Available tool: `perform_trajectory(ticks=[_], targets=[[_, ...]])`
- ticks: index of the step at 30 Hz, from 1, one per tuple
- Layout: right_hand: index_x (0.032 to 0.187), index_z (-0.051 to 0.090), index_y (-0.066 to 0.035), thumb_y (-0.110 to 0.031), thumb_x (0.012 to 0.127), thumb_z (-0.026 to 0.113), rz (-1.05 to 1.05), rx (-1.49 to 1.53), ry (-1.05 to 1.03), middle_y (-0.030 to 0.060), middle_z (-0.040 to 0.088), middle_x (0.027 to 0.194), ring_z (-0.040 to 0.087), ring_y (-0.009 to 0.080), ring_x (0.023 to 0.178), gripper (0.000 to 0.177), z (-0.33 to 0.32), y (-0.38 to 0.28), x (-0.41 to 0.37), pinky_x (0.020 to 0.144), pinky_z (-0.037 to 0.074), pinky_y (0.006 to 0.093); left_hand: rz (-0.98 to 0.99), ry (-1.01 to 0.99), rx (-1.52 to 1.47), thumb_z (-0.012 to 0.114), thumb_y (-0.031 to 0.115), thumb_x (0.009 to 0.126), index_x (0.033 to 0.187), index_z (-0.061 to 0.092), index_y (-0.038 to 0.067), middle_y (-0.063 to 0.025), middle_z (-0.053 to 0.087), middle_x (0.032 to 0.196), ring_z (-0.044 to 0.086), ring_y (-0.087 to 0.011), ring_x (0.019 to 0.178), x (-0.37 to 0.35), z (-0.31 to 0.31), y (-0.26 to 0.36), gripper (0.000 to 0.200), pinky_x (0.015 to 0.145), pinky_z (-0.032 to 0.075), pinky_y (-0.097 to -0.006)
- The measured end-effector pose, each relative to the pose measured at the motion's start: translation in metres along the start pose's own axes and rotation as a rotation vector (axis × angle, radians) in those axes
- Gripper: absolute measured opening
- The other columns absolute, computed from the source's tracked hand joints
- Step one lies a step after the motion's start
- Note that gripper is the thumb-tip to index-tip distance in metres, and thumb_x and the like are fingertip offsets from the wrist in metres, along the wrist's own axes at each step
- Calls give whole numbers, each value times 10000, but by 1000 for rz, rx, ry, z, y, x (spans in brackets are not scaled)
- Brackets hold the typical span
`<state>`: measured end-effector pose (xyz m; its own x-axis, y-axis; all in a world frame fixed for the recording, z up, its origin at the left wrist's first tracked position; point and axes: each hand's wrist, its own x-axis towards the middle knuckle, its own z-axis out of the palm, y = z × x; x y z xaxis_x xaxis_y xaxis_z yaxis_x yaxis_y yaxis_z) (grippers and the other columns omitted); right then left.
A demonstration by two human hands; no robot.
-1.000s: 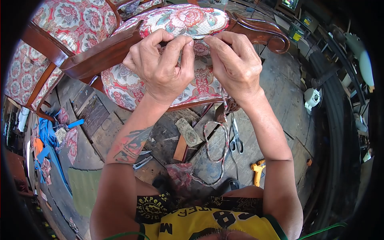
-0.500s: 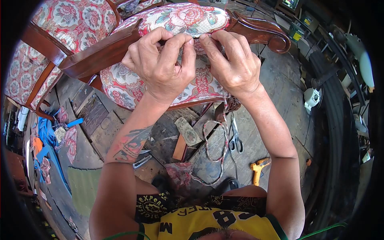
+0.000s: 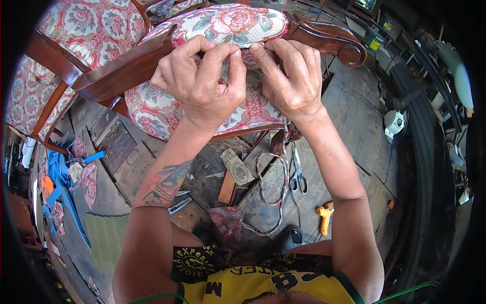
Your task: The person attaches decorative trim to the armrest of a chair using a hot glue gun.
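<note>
Flowered pad [image 3: 240, 24] | edge work, looks like | left hand [image 3: 200, 83] + right hand [image 3: 293, 76] near each other, can't tell if they're pinching anything | next needs steady pressure imo

Green-edged yellow top [image 3: 235, 281], black lettering [image 3: 286, 281], printed black shorts [image 3: 195, 261], tattooed forearm [image 3: 164, 185]

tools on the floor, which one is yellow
The gun-shaped tool nearest the right elbow; the scissors have dark handles, and the utility knife is grey.
</note>
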<state>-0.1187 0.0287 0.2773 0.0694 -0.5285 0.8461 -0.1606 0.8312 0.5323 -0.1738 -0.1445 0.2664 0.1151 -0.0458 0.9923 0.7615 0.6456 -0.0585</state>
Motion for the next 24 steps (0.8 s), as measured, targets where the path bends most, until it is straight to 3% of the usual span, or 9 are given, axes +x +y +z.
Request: perform_trajectory(ticks=[5, 7, 10, 11, 17, 24], targets=[[1111, 733, -49, -131, 721, 738, 42, 12, 21, 62, 634, 1055, 614, 239, 920, 399, 0, -4, -1, 757, 484, 378, -25, 5, -81, 819, 170, 771, 1025, 768, 227, 61, 615, 1043, 544, -165, 950, -4, -4, 1, 265, 888, 305, -359], [1103, 738, -50, -134, 717, 741, 56, 29, 6, 60, 635, 1055, 613, 239, 931, 395, -1, -4, -1, 771, 485, 381, 212, -25, -106, 778, 136, 797, 1091, 753, 209, 42, 633, 1071, 552, -177, 1019, -19, -5, -6, 304, 924, 311, -357], [1092, 746, -55, -138, 717, 743, 73, 24, 17, 55, 636, 1055, 611, 239, 940, 384, 0, -6, -2, 786, 486, 384, 293, -14, -1, 723, 189, 824, 1051, 762, 239, 70, 634, 1096, 546, -137, 1028, -35, 6, -11, 235, 931, 295, -369], [1092, 746, -55, -138, 717, 743, 74, 26, 20, 55, 636, 1055, 611, 239, 940, 384, 1, -6, -3, 786, 486, 384, 302, -7, 45, 731, 182, 811, 1130, 770, 229, 80, 632, 1093, 540, -147, 1024, -38, 9, -13, 325, 927, 315, -369], [1094, 753, -62, -143, 713, 746, 89, 1, 65, 48, 639, 1060, 608, 238, 947, 389, 6, -6, -6, 802, 485, 386, 338, -57, 103, 710, 182, 835, 1243, 764, 216, 66, 644, 1115, 528, -166, 1027, -38, 9, -23, 413, 943, 327, -374], [1094, 756, -68, -154, 716, 742, 98, 4, 75, 48, 643, 1047, 611, 233, 954, 387, 7, -8, -8, 818, 484, 389, 361, -47, 113, 688, 172, 846, 1281, 751, 201, 57, 653, 1094, 532, -168, 1013, -36, 8, -22, 441, 947, 324, -369]])
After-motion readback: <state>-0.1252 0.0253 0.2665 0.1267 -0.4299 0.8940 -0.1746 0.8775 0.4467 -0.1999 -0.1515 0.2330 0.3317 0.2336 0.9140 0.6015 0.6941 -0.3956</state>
